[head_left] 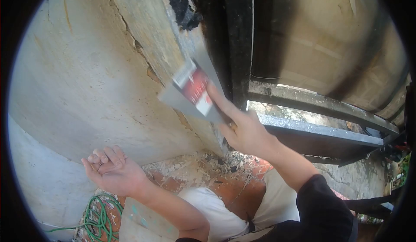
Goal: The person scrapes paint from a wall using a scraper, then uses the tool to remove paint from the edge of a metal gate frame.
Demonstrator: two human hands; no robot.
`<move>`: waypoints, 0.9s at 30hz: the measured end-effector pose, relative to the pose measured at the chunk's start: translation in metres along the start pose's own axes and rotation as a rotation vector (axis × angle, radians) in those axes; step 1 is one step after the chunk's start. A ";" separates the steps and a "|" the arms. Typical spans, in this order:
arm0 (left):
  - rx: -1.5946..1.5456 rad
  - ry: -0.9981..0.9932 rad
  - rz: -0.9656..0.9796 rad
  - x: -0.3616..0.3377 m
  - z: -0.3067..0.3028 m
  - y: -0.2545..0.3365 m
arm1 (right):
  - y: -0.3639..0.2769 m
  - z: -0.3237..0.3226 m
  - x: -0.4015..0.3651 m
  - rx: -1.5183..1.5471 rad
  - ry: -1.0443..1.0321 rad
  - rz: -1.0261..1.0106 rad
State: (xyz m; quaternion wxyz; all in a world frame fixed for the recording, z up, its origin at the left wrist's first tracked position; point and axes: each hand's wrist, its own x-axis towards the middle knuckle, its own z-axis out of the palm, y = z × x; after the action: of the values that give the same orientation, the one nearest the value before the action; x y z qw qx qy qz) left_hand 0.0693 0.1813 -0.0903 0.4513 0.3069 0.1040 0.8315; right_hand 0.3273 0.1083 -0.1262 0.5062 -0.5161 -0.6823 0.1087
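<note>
My right hand (242,129) grips a wide putty knife (197,88) with a red and white label on its blade, a little blurred. The blade lies over the edge of the door-side wall post (151,29), whose surface is scraped and cracked. Above the blade, a patch of black peeling paint (182,5) clings to the post. At lower left, my left hand (113,170) is turned palm up in front of the pale wall (82,90), its dusty fingers curled in and nothing visible in them.
Flakes and crumbs of plaster lie on the red tiled floor (199,172) at the wall's foot. A coiled green hose (102,218) rests at lower left. On the right stands a dark metal door frame (240,47) with a low crossbar (320,131).
</note>
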 end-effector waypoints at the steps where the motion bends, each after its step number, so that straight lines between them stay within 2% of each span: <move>1: 0.007 0.030 0.002 0.001 0.002 -0.002 | -0.006 -0.005 0.009 -0.002 0.005 0.002; 3: 0.005 0.052 -0.001 -0.003 0.011 -0.004 | -0.016 -0.010 0.020 0.009 -0.018 0.078; 5: 0.002 0.072 0.001 -0.003 0.016 -0.004 | 0.002 0.002 0.007 0.031 0.011 0.025; 7: -0.004 0.111 -0.007 -0.002 0.016 -0.004 | 0.019 0.013 -0.009 -0.045 0.098 -0.157; 8: -0.010 0.115 -0.007 -0.002 0.016 -0.005 | 0.023 0.009 -0.009 -0.059 0.067 -0.166; 9: -0.004 0.144 0.000 -0.001 0.016 -0.006 | 0.018 0.005 -0.005 -0.064 0.064 -0.157; 12: 0.016 0.147 -0.007 -0.003 0.018 -0.011 | -0.011 -0.010 0.020 0.038 -0.025 0.099; 13: 0.032 0.125 -0.017 -0.003 0.019 -0.011 | -0.006 -0.008 0.016 0.043 -0.025 0.099; 16: 0.033 0.165 -0.017 -0.004 0.023 -0.009 | 0.014 0.006 -0.002 0.073 -0.022 -0.037; 18: 0.027 0.170 -0.002 -0.001 0.020 -0.010 | 0.015 0.007 -0.002 -0.033 0.052 -0.205; 19: 0.034 0.168 0.001 -0.001 0.017 -0.010 | 0.012 0.004 0.000 -0.033 0.051 -0.197; 22: 0.039 0.137 -0.010 -0.001 0.015 -0.012 | -0.011 -0.013 0.018 0.139 -0.133 0.174; 23: 0.046 0.129 -0.009 -0.001 0.015 -0.012 | -0.004 -0.008 0.012 0.149 -0.128 0.174; 25: 0.039 0.099 -0.008 -0.002 0.015 -0.009 | 0.013 0.003 -0.003 0.115 -0.051 -0.028; 27: 0.036 0.098 0.008 0.000 0.015 -0.007 | 0.014 0.002 -0.004 0.103 -0.059 -0.043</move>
State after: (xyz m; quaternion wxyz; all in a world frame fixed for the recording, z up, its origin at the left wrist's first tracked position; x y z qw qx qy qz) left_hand 0.0834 0.1836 -0.0819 0.4366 0.2744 0.1394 0.8454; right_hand 0.3339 0.1119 -0.1387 0.5140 -0.4709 -0.7015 0.1481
